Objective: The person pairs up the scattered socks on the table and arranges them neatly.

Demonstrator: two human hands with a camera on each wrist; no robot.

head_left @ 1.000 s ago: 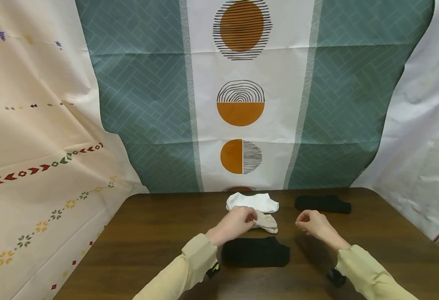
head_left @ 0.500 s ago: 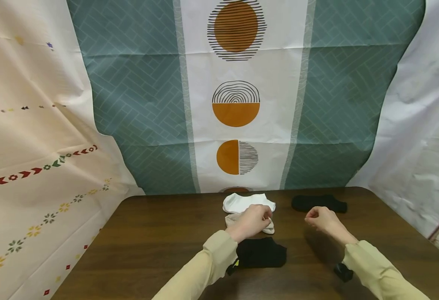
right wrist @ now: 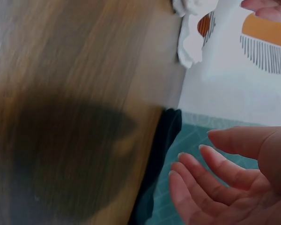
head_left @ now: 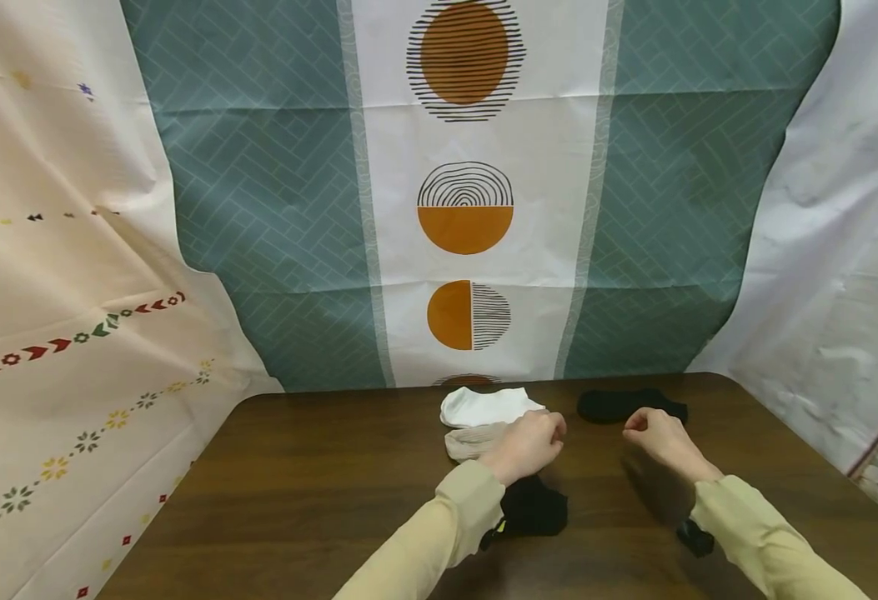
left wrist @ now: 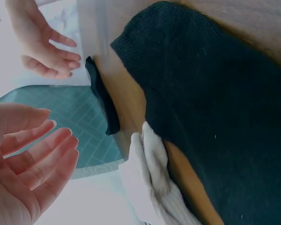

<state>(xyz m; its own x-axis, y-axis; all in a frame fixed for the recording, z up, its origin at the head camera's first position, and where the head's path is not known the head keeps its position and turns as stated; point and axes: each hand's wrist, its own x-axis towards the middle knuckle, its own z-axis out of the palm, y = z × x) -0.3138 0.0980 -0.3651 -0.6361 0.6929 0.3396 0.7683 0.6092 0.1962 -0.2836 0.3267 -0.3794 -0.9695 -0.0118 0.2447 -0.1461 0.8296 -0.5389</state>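
Note:
My left hand (head_left: 532,442) hovers over the middle of the table, its fingers loosely bent with nothing between them. Below it lie a beige sock (head_left: 472,442) and a near black sock (head_left: 536,507), both partly hidden by my hand and sleeve in the head view. Behind the beige one a white sock (head_left: 487,407) lies flat. My right hand (head_left: 662,437) is in the air to the right, nearest the far black sock (head_left: 629,404) and apart from it. In the right wrist view its relaxed fingers (right wrist: 210,187) hold nothing.
The brown wooden table (head_left: 318,475) has rounded far corners. A green and white patterned cloth (head_left: 273,208) hangs along its back edge. A cream cloth (head_left: 56,275) stands at the left and a whitish one (head_left: 844,275) at the right.
My left hand has moved right across the beige sock, uncovering its left end. My right hand has shifted slightly right and up. The view has turned a little, and the socks lie as before.

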